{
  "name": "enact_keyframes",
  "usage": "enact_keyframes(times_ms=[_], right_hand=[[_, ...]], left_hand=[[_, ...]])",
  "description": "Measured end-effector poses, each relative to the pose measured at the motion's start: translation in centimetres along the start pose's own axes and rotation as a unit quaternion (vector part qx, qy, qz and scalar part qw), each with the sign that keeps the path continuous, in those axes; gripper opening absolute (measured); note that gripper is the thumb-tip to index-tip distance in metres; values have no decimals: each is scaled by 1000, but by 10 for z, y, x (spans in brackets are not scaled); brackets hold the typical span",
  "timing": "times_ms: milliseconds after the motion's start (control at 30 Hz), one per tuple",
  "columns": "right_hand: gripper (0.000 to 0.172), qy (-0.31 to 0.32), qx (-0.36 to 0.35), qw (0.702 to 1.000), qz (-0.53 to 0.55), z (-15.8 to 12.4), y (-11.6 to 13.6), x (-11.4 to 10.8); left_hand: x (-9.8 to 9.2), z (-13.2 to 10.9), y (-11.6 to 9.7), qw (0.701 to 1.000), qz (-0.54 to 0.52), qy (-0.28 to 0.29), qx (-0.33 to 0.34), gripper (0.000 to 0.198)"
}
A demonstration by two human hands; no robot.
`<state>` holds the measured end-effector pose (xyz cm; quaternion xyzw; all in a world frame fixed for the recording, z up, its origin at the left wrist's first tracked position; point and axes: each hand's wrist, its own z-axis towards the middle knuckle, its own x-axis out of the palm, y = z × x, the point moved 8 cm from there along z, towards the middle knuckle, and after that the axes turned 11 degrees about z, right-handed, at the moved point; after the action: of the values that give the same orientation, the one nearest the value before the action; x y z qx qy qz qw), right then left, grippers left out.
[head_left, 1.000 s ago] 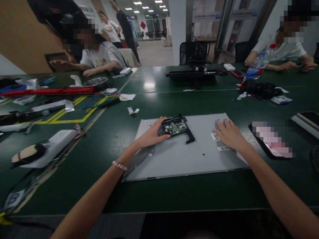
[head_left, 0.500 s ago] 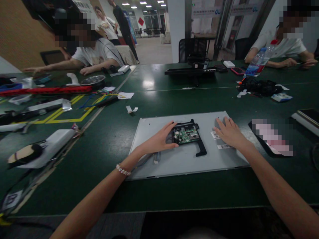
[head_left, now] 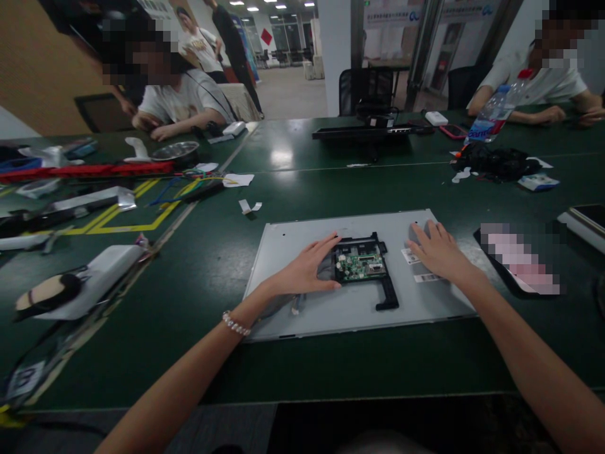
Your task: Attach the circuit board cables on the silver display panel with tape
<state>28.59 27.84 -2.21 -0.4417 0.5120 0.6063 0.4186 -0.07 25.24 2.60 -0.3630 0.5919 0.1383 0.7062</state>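
A flat grey metal panel (head_left: 302,315), which looks like the back of a screen, lies on the green table. On it sits a black plastic bracket (head_left: 390,293) with a green circuit board (head_left: 362,266) in it. My left hand (head_left: 302,268) spans the bracket's left end, fingertips at its far edge and thumb at its near edge. The bracket sits slightly turned on the panel. My right hand (head_left: 435,249) rests with fingers spread on the panel's right part, beside two white labels (head_left: 426,277). Grey cables (head_left: 297,304) lie partly hidden under my left wrist.
Right of the panel lies a phone (head_left: 517,258). Bottles (head_left: 489,116) and a black bundle (head_left: 496,162) stand farther back. A black monitor (head_left: 362,133) is across the table. Tools and cables crowd the left, with a white device (head_left: 104,271) nearest. People sit on the far side.
The bracket with its circuit board has slid a little right and toward me, my left hand moving along with it. My right hand stays on the panel. The person at far left drew an arm back.
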Motion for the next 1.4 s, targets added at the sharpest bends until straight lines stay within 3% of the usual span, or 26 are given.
enact_keyframes(times_ms=[300, 400, 500, 567, 633, 733, 833, 1067, 1400], right_hand=[[61, 12, 2, 999, -31, -3, -3, -2], [58, 1, -18, 999, -37, -3, 5, -5], [57, 14, -58, 998, -10, -4, 18, -4], [56, 31, -81, 996, 13, -5, 25, -2], [55, 38, -88, 995, 31, -5, 28, -1], [55, 36, -85, 995, 45, -5, 27, -1], [56, 38, -84, 995, 41, -5, 26, 1], [55, 28, -89, 995, 20, -5, 26, 1], [56, 36, -84, 996, 16, -6, 28, -1]], left_hand=[[6, -3, -3, 1000, -15, 7, 11, 101], [-3, -4, 7, 1000, -13, 1, -1, 97], [-38, -7, 46, 992, 53, -81, -80, 83], [-71, -18, 87, 961, 136, -169, -169, 71], [-96, -32, 128, 921, 205, -212, -254, 61], [-109, -48, 177, 888, 276, -161, -331, 55], [-104, -51, 202, 880, 328, -84, -334, 48], [-90, -32, 227, 855, 401, 9, -330, 36], [-90, -25, 237, 834, 440, 41, -331, 33]])
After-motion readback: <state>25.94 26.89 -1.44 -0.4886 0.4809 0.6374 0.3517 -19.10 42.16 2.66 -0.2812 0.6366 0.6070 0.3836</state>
